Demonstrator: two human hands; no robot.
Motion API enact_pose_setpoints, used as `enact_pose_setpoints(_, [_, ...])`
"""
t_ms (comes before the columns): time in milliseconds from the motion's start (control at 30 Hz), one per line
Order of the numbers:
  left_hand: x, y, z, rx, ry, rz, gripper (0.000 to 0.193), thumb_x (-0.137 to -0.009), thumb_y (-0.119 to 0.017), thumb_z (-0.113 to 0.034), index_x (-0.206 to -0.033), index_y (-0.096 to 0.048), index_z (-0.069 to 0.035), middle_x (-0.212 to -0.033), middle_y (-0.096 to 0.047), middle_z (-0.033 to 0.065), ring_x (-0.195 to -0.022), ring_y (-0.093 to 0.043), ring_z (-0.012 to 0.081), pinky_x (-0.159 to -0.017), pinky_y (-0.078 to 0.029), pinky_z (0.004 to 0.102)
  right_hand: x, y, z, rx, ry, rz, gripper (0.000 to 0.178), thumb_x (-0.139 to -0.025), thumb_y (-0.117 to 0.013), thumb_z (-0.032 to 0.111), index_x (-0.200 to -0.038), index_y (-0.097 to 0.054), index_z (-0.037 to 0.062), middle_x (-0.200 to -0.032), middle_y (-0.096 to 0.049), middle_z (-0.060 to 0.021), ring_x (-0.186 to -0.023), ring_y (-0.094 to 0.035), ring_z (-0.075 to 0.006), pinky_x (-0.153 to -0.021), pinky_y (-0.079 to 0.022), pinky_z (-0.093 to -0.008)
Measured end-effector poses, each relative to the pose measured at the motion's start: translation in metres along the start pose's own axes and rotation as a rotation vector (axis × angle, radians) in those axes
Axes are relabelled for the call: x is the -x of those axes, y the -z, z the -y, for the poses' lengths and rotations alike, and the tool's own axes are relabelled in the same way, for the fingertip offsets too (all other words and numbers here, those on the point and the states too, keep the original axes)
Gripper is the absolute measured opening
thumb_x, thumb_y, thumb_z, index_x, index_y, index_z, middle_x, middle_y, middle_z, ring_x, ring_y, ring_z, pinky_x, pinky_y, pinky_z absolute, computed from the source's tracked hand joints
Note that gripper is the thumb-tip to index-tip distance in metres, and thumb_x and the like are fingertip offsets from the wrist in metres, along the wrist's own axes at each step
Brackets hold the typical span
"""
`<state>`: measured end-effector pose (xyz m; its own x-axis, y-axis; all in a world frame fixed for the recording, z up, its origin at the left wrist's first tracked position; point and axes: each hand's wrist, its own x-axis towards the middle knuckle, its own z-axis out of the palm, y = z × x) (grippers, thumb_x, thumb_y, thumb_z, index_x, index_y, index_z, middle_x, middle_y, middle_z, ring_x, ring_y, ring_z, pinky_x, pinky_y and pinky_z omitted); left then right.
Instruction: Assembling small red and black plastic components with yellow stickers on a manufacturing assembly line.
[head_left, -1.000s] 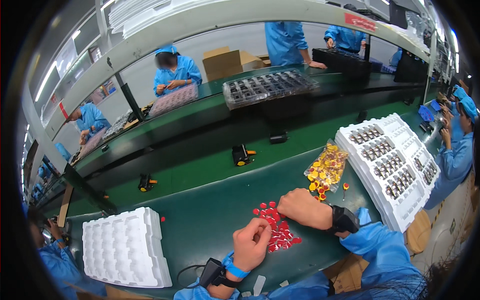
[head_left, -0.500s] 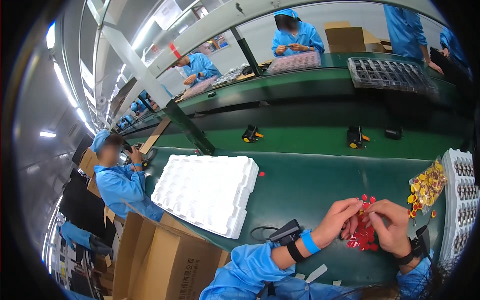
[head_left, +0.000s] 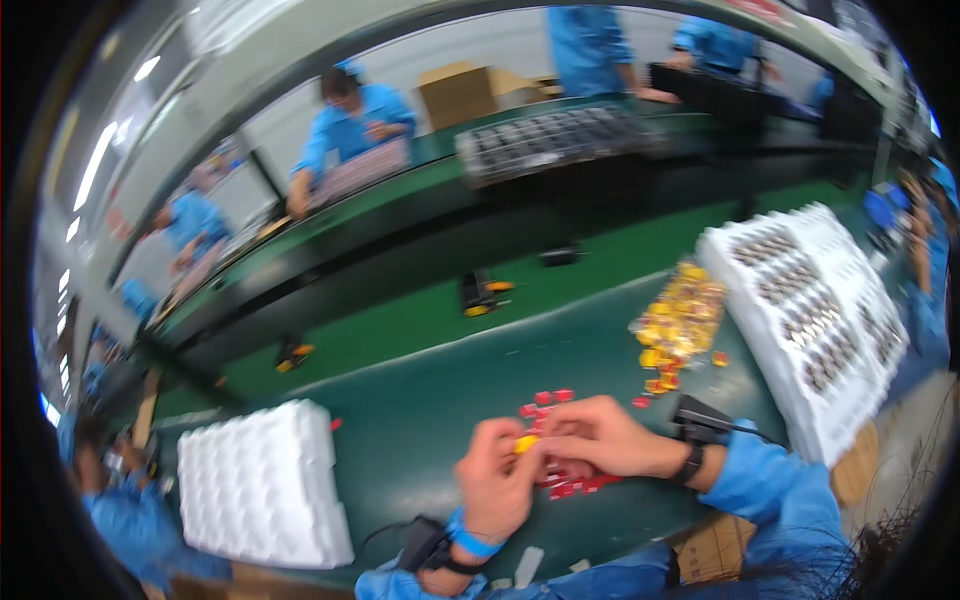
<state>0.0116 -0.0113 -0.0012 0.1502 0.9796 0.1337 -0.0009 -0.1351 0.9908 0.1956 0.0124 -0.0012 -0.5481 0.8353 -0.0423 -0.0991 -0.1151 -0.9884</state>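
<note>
My left hand [head_left: 494, 484] pinches a small yellow piece [head_left: 525, 443] between thumb and fingertips. Right beside it, my right hand [head_left: 607, 437] has its fingers pressed together against the left fingertips; whatever they grip is hidden. Both hands are over a scatter of small red pieces [head_left: 566, 489] on the green table, some of them covered by the hands. Beyond the right hand lies a clear bag [head_left: 682, 312] full of yellow-and-red pieces, with several spilled from its mouth.
A white tray [head_left: 815, 330] with rows of metallic parts stands at the right. Another white moulded tray [head_left: 262, 487] lies at the left. Past the table, black-and-yellow devices [head_left: 483, 292] sit on a green conveyor [head_left: 400, 335]. Co-workers in blue work across the line and at both sides.
My view has swung right, so the table's things appear farther left and the right-hand tray shows more fully. The yellow piece now shows between my fingertips. The hands stay together over the red pieces.
</note>
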Motion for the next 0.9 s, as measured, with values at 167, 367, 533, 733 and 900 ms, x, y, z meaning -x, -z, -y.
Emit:
enact_pose_setpoints(167, [-0.002, -0.002, -0.002, -0.191, -0.031, 0.057, 0.018, -0.092, -0.064, 0.003, -0.102, -0.050, 0.002, -0.077, -0.066, 0.0072, -0.065, -0.063, 0.0086, -0.058, -0.053, 0.0231, 0.007, 0.007, 0.000, -0.194, -0.022, 0.017, 0.016, -0.100, -0.059, 0.017, -0.097, -0.064, 0.0024, -0.070, -0.064, -0.0034, -0.053, -0.058, -0.0052, -0.043, -0.042, -0.0179])
enact_pose_setpoints(367, [-0.003, -0.008, -0.008, 0.054, 0.019, 0.185, 0.015, -0.094, -0.056, 0.004, -0.108, -0.050, 0.006, -0.086, -0.067, 0.0150, -0.070, -0.066, 0.0159, -0.060, -0.054, 0.0260, 0.008, 0.012, 0.003, -0.198, -0.013, -0.012, 0.017, -0.099, -0.060, 0.017, -0.092, -0.064, 0.0023, -0.066, -0.063, -0.0023, -0.052, -0.057, -0.0047, -0.042, -0.039, -0.0176])
enact_pose_setpoints(533, [-0.005, -0.006, -0.009, 0.258, 0.137, 0.233, 0.020, -0.098, -0.051, 0.003, -0.118, -0.048, 0.006, -0.088, -0.066, 0.0170, -0.074, -0.067, 0.0202, -0.064, -0.055, 0.0289, 0.010, 0.010, 0.002, -0.244, -0.056, -0.048, 0.017, -0.099, -0.060, 0.015, -0.090, -0.064, 0.0012, -0.068, -0.063, -0.0034, -0.052, -0.057, -0.0057, -0.043, -0.041, -0.0187])
enact_pose_setpoints(733, [-0.007, -0.003, -0.010, 0.344, 0.118, 0.267, 0.021, -0.099, -0.052, -0.002, -0.119, -0.047, 0.004, -0.086, -0.066, 0.0144, -0.070, -0.065, 0.0179, -0.062, -0.052, 0.0269, 0.011, 0.008, 0.002, -0.311, -0.012, -0.089, 0.014, -0.098, -0.059, 0.010, -0.091, -0.065, -0.0005, -0.071, -0.064, -0.0072, -0.054, -0.058, -0.0089, -0.045, -0.043, -0.0207])
enact_pose_setpoints(900, [-0.008, 0.005, 0.001, 0.340, 0.155, 0.299, 0.017, -0.100, -0.050, -0.006, -0.114, -0.051, 0.004, -0.082, -0.066, 0.0141, -0.067, -0.064, 0.0175, -0.058, -0.050, 0.0261, 0.009, 0.014, -0.006, -0.639, -0.080, -0.070, 0.014, -0.098, -0.059, 0.010, -0.091, -0.063, -0.0011, -0.070, -0.063, -0.0093, -0.052, -0.058, -0.0122, -0.043, -0.041, -0.0227])
